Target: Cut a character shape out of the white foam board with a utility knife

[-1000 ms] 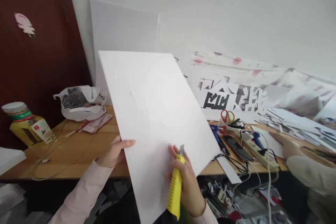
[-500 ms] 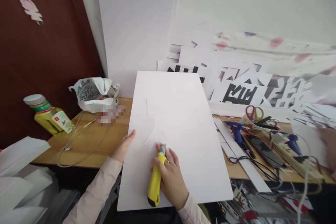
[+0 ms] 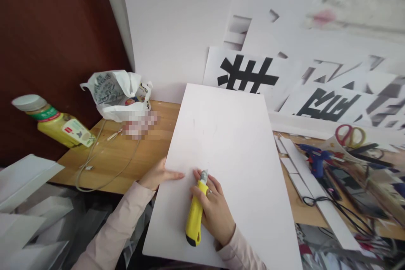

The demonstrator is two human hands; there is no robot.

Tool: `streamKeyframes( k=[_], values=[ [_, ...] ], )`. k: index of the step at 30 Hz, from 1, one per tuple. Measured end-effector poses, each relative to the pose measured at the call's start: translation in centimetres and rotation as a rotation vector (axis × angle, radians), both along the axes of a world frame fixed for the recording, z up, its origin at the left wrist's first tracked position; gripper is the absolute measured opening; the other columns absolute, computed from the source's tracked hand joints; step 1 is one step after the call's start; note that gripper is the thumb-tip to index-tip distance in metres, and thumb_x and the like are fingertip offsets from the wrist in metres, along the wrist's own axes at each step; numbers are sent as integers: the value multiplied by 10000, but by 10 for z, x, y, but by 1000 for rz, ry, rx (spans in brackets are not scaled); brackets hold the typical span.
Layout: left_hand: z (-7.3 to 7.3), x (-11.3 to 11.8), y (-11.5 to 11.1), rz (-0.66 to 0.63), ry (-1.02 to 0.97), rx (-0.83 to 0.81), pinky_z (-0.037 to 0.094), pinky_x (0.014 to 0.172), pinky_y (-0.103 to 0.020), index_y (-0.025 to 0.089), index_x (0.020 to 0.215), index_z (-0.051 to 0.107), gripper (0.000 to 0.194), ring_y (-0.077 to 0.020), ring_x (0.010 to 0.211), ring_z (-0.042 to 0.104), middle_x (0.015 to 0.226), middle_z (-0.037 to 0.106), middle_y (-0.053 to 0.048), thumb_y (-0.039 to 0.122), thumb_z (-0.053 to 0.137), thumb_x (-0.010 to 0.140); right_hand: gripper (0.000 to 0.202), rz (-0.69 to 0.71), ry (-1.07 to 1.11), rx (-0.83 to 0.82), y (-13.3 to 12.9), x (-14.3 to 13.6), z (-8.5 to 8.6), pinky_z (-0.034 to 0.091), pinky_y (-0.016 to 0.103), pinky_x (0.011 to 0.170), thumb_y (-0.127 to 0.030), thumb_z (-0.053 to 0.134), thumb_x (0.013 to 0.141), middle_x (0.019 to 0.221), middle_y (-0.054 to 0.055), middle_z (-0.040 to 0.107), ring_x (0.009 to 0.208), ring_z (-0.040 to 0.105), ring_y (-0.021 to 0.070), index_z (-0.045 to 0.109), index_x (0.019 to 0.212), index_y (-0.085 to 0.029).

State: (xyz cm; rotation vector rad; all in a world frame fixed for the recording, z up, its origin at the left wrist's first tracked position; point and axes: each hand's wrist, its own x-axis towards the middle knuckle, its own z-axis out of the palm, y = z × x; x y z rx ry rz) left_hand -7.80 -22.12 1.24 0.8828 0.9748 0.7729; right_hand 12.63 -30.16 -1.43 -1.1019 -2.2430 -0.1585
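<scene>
A large white board (image 3: 240, 168) lies tilted across the desk's front edge, its near end overhanging. Thin lines or cuts show faintly on its upper left part. My right hand (image 3: 213, 209) rests on the board, fingers wrapped round a yellow utility knife (image 3: 194, 219) with a black end; the metal tip points up and away. At the board's left edge is my left hand (image 3: 161, 175), one finger stretched out over the surface and the others partly hidden by the edge.
On the wooden desk (image 3: 126, 164) at left stand a white plastic bag (image 3: 117, 97) and a leaning yellow bottle (image 3: 60, 124). To the right lie a blue glue gun (image 3: 316, 158), scissors (image 3: 349, 135), cables and white strips. Paper sheets with black characters (image 3: 249, 74) lean behind.
The view has shifted, and the board appears turned and slightly further right. My left hand has reached further over the board's edge. The knife remains in my right hand.
</scene>
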Motion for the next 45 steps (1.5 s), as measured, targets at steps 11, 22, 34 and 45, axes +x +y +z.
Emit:
streamKeyframes(
  k=[11, 22, 34, 45],
  values=[
    [-4, 1, 7, -25, -59, -68, 533, 960, -401, 151, 1135, 627, 757, -280, 1064, 695, 1196, 728, -135, 260, 968, 467, 139, -9, 3, -37, 6, 4, 6, 551, 491, 964, -140, 503, 968, 1382, 188, 624, 1274, 618, 314, 573, 1077, -190],
    [-1, 4, 11, 14, -44, -131, 514, 965, -398, 144, 1061, 711, 648, -291, 1051, 694, 1144, 748, -133, 217, 954, 464, 187, 87, 33, -115, 13, 13, 5, 540, 506, 1044, -119, 543, 940, 1400, 233, 592, 1369, 532, 301, 576, 1116, -172],
    [4, 4, 16, -43, -77, -221, 560, 847, -354, 164, 1092, 727, 619, -273, 977, 722, 1193, 734, -128, 297, 949, 530, 146, 124, 34, -54, 8, 14, 13, 457, 505, 1145, -184, 498, 979, 1323, 153, 673, 1352, 553, 244, 587, 1094, -200],
    [0, 21, 38, -59, -107, -310, 575, 816, -403, 131, 933, 775, 554, -324, 897, 731, 947, 782, -134, 220, 933, 410, 153, 7, 29, -4, 5, 34, 10, 413, 535, 1164, -159, 509, 960, 1334, 169, 664, 1342, 563, 248, 575, 1094, -195]
  ],
)
